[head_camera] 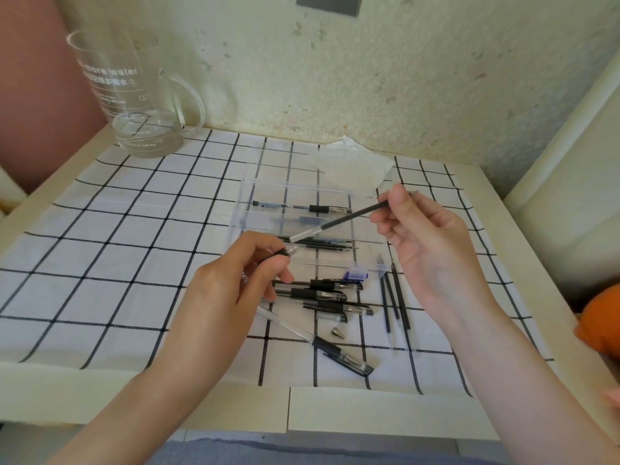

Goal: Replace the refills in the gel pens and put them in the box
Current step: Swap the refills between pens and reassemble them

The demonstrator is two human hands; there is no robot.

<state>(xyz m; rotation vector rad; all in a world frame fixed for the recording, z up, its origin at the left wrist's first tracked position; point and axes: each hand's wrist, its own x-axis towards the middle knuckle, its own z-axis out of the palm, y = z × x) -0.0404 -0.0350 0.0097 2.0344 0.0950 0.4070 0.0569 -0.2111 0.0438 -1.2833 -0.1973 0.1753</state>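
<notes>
Checked white cloth [117, 229] was spread over the table [335, 411]. A slim dark refill [349, 218] was pinched in the right hand [426, 236] above the box [302, 188]; a clear barrel [290, 251] was gripped by the left hand [235, 283]. Within that transparent box, pens [318, 209] and refills [322, 246] were kept.

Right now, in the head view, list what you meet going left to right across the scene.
Glass jug → left hand gripping a pen barrel → loose metal pen tip → right hand pinching a refill → orange object.
</notes>
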